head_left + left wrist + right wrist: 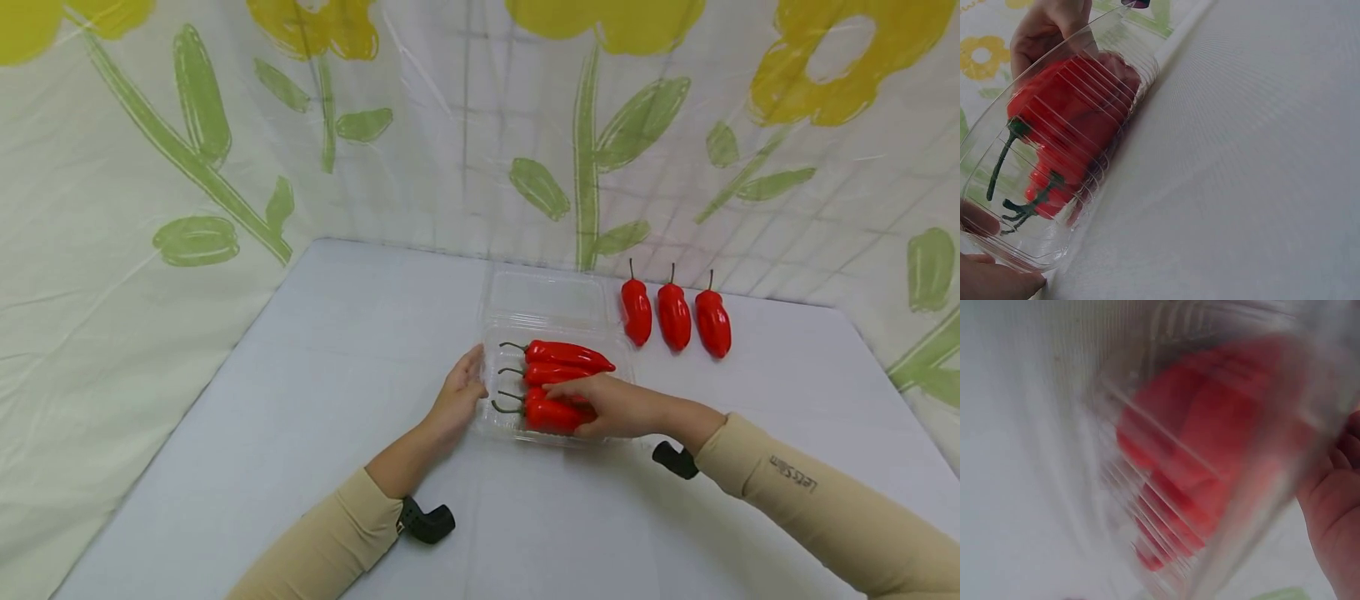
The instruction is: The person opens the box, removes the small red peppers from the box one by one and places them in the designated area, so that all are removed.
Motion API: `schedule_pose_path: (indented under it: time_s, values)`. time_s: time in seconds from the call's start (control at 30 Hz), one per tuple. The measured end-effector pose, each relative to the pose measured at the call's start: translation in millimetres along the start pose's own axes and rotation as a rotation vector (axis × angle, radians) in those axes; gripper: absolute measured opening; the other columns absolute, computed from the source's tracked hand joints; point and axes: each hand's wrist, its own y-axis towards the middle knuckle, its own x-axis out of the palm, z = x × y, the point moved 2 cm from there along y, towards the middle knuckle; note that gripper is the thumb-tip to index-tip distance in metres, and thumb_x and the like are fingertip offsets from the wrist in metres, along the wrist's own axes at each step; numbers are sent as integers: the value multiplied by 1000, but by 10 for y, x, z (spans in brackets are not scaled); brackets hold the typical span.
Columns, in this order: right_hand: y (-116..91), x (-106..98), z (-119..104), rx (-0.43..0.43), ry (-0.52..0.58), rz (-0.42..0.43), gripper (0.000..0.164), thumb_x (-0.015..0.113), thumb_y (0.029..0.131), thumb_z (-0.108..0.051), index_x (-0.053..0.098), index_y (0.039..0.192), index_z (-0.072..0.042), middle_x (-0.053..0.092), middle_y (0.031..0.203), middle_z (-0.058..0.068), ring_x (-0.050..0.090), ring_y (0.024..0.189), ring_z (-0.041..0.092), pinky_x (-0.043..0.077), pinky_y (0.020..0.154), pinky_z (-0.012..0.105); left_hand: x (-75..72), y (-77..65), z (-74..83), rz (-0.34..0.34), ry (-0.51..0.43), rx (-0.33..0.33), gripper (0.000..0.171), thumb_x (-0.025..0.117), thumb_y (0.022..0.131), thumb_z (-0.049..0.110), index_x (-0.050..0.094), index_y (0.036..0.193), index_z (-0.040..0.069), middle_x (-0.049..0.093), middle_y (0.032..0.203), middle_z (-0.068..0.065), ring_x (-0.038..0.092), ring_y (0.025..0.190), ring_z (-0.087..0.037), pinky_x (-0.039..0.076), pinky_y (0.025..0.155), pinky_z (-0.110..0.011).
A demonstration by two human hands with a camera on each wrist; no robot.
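A clear plastic clamshell box (517,435) stands on the table with its lid folded back. Several red peppers with green stems lie side by side in it, the farthest red pepper (570,354) along the back. My left hand (452,406) holds the box's left edge between thumb and fingers, which the left wrist view shows at the corner. Over the right end of the nearest red pepper (551,417) is my right hand (621,406), thumb on the near side, fingers across the far side. Through the blurred wall in the right wrist view, the peppers (1210,437) are seen.
Three more red peppers (674,317) lie in a row at the back right, stems pointing away. The transparent lid (543,296) rests flat behind the box. A flower-printed sheet (450,133) hangs beyond the white table (360,333).
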Motion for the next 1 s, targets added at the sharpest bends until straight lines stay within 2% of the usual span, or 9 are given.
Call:
schedule_pose_path:
  time_s: [0.23,0.53,0.83,1.0]
  values:
    - [1,-124,-56,-23,-10,8,55,70,78,-13,51,129,-17,55,120,-1,47,113,21,54,79,30,-16,21,-29,9,-14,1,73,34,76,-11,19,146,-1,17,154,-20,11,144,-32,10,117,-46]
    - [-10,-207,-75,-25,3,13,56,69,79,-13,49,131,-14,55,122,3,47,115,24,55,81,32,-16,26,12,8,-13,-6,72,34,77,-11,18,147,0,16,155,-18,10,144,-31,9,117,-45]
    - [-66,-228,-85,-8,81,27,57,69,80,-16,48,132,-14,54,124,5,46,116,26,55,79,32,-9,22,22,10,-20,6,73,34,75,-12,18,146,-3,15,155,-19,9,145,-31,8,118,-44]
    - [-139,-231,-23,-28,187,50,55,65,83,-20,44,134,-12,53,124,10,48,114,28,55,80,31,-9,22,-7,6,-17,5,74,34,75,-13,17,146,-3,15,155,-20,9,144,-32,8,117,-44]
